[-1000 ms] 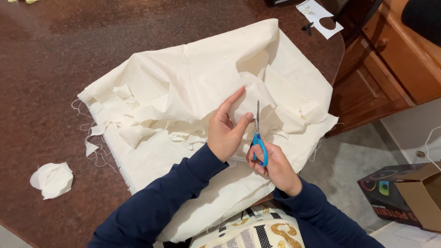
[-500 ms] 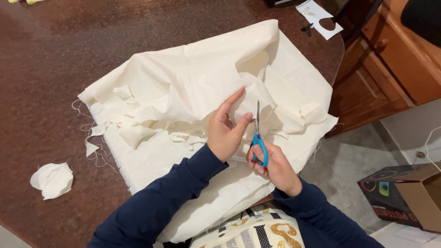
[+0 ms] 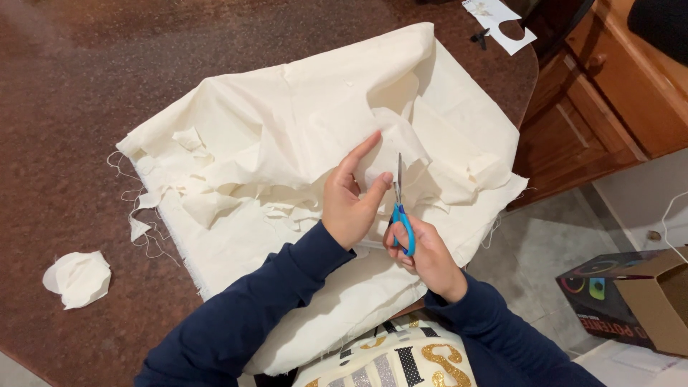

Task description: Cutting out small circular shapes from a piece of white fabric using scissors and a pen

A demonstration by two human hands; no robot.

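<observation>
Head view, looking down on a dark reddish-brown table (image 3: 64,129): far left lies a small stack of round cream cut pieces (image 3: 77,278), well apart from the rest. Next comes a big heap of cream fabric (image 3: 287,143), its left edge ragged with scraps and loose threads (image 3: 132,208), spread across most of the tabletop and hanging over the near edge.

Toward the middle, the left hand (image 3: 351,201) rests on the fabric, fingers partly curled, index finger stretched up and away, thumb beside a raised flap of cloth (image 3: 401,147). It seems to pinch that flap, though the fold hides the actual contact, so I cannot be sure.

Just to the right, the right hand (image 3: 423,251) is closed around the blue handles of a pair of scissors (image 3: 401,204). Their long axis runs almost straight away from the body, blades pointing up into the flap, nearly together. The blades stand just beside the left thumb, to its right, so the cloth lies directly beyond the tips and the left hand is the nearer one to it.

Further right: wooden cabinet drawers (image 3: 609,107), a white paper template (image 3: 505,21) at the table's far corner, and a cardboard box (image 3: 656,301) on the floor.
</observation>
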